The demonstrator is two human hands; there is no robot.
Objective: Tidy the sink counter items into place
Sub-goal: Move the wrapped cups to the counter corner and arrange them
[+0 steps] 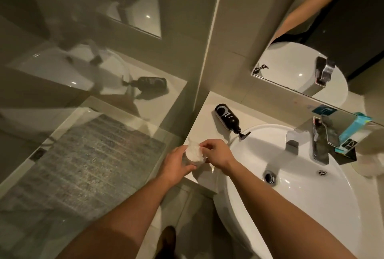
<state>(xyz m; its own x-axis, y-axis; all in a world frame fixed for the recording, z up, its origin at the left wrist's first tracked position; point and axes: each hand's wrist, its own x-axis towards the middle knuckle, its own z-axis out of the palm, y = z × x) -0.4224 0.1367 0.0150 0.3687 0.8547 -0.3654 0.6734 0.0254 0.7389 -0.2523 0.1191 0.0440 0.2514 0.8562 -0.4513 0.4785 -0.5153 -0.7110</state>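
The left hand point(176, 165) grips a white cup point(194, 153); right fingers point(204, 146) pinch its top. The fallen black pump bottle point(227, 118) lies beyond them, nearer the right hand point(216, 153).

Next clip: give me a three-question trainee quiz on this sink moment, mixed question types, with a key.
1. True or false: the black pump bottle stands upright on the counter.
2. What do both hands hold? A) white cup B) blue box C) faucet
3. Fill in: the blue box leans behind the ____.

Key
1. False; it lies on its side, pump toward the basin.
2. A; left hand wraps it, right hand pinches at its top.
3. Faucet.
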